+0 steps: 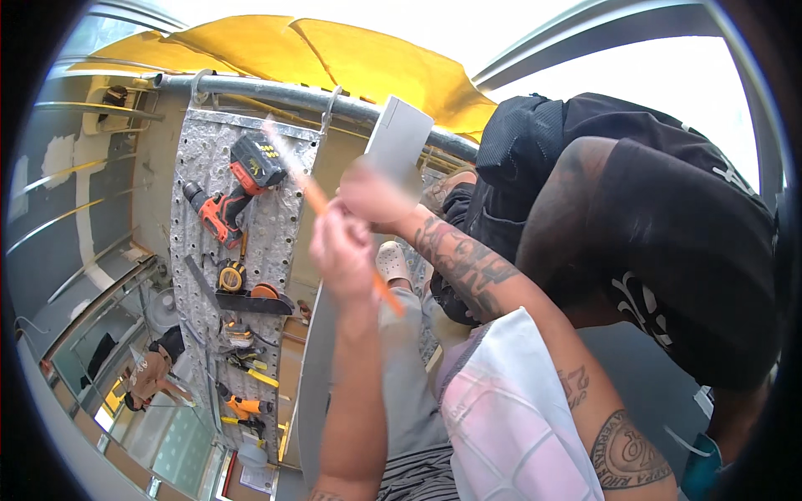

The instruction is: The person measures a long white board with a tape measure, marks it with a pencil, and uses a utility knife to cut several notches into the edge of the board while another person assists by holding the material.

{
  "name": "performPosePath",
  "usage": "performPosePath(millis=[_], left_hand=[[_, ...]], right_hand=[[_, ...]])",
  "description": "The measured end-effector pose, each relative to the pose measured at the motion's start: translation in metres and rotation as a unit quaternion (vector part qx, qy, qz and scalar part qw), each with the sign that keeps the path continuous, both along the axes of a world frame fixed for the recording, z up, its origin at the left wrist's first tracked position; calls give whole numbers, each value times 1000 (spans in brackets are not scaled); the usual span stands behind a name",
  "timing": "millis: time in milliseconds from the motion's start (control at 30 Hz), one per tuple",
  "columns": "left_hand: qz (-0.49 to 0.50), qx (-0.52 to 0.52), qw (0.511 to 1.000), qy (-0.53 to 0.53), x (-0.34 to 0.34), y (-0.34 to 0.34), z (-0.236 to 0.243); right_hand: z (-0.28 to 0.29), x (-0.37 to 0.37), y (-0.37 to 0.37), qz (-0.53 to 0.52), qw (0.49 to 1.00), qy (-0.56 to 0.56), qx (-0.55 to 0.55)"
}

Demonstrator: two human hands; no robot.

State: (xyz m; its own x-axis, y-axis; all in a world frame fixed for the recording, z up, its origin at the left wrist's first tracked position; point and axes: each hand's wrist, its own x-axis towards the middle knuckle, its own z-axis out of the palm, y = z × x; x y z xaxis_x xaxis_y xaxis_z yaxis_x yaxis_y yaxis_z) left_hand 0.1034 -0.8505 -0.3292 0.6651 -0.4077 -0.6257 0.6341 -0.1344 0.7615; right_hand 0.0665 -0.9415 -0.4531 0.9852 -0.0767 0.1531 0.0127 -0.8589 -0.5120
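Held up in front of me is a long thin orange stick-like tool, its far end whitish and smeared by motion. My left hand is closed around it, and the orange lower end sticks out below the fingers. My tattooed right arm reaches in from the right. My right hand is beside the left one, close to the tool, but blur hides its fingers. Left of my hands, a perforated metal plank carries a red-and-black cordless drill, a tape measure and a dark long-bladed tool.
Farther along the plank lie an orange power tool and several small hand tools. A metal rail and yellow sheeting run along the far side. A person in black is close on my right; another person is below left.
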Motion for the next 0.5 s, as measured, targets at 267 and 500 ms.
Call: performPosePath(millis=[267,500], left_hand=[[-176,211,961,-24,39,79,-66],[-250,256,917,-178,-4,50,-70]], right_hand=[[25,20,-9,46,981,181,50],[20,19,4,4,986,159,58]])
